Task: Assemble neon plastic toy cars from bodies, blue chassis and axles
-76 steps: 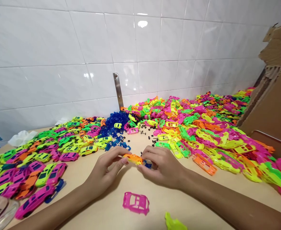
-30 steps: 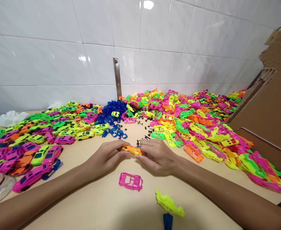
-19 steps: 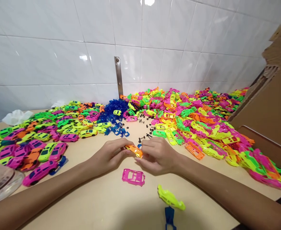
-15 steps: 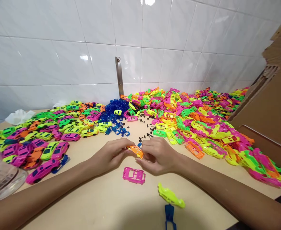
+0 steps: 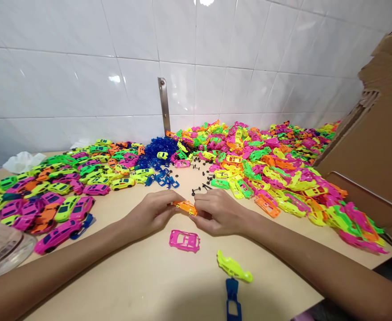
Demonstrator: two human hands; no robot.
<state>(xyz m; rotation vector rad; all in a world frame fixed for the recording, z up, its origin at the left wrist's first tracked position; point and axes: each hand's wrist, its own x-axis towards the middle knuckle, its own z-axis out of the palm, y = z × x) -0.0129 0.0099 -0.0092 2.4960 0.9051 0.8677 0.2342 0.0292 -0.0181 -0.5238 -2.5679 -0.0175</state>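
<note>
Nearest, a blue plastic part (image 5: 232, 289) and a yellow-green car shell (image 5: 233, 266) are laid on the table (image 5: 132, 285), with a pink car shell (image 5: 185, 241) set beyond them. Past it, an orange toy car (image 5: 186, 206) is pinched at opposite ends by the curled fingers of the left hand (image 5: 155, 211) and right hand (image 5: 220, 211). Farther off, black axles (image 5: 196, 191) are scattered between blue parts (image 5: 157, 151) and heaped shells (image 5: 257, 156).
</note>
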